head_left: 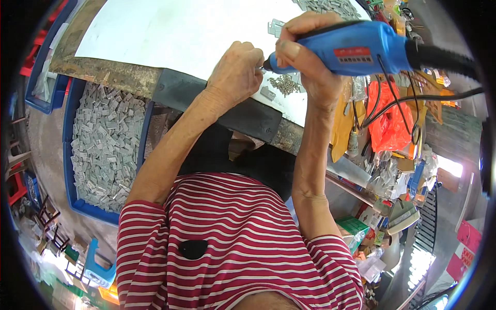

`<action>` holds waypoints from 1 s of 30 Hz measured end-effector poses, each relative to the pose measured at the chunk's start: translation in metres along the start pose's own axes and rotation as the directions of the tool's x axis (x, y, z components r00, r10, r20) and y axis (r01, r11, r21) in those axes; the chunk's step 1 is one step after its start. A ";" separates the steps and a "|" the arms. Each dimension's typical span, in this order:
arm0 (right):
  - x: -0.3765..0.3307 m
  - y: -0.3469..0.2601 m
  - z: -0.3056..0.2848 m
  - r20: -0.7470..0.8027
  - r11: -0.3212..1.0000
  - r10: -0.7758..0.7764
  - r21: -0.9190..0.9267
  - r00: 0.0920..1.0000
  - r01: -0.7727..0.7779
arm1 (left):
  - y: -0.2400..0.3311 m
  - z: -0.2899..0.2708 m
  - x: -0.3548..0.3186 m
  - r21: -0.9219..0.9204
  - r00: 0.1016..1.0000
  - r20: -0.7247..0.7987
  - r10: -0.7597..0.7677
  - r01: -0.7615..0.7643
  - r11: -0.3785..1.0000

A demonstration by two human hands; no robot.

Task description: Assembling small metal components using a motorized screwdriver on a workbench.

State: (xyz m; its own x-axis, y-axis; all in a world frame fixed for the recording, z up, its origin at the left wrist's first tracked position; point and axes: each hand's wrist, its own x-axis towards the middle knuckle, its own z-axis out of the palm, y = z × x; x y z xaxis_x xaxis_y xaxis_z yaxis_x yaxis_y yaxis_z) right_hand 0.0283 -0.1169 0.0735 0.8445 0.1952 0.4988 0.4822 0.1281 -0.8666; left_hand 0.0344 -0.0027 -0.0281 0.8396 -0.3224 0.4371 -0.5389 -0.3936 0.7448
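My right hand (315,62) is wrapped round a blue electric screwdriver (356,46), held tilted with its dark nose toward the left. At that nose, my left hand (235,72) is closed, fingers pinched together over the white sheet (155,36). Whatever sits between them is hidden by the fingers. Just below the tool lies a heap of small brownish screws (284,84). A small grey metal piece (267,93) rests beside the heap, and more flat grey pieces (276,27) lie beyond my right hand. A larger pile of grey pieces (330,6) is at the far edge.
On the left, a blue crate (93,206) is full of small grey metal parts. A dark strip (181,88) runs along the table's near edge. The tool's black cable (444,95) trails right, past a red plastic bag (387,119) and cluttered goods.
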 end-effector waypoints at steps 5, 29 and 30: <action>-0.005 -0.003 -0.011 0.174 0.975 -0.126 -0.158 0.977 0.154 | 0.008 -0.006 -0.001 0.088 0.999 0.049 -0.013 0.009 0.996; -0.024 -0.040 -0.023 -0.056 0.941 -0.336 0.030 0.940 0.338 | 0.011 -0.015 -0.005 -0.194 0.988 0.034 -0.152 0.156 0.968; -0.029 -0.039 -0.025 -0.109 0.942 -0.329 0.038 0.938 0.334 | 0.013 -0.016 -0.004 -0.223 0.970 0.077 -0.230 0.241 0.944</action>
State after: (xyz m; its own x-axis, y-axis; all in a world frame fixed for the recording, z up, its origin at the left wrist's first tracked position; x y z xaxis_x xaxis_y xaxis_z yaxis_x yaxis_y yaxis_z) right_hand -0.0090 -0.1514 0.0930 0.6592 0.0351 0.7511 0.7276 0.2225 -0.6489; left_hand 0.0246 0.0072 -0.0119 0.9332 -0.2883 0.2144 -0.2911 -0.2571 0.9215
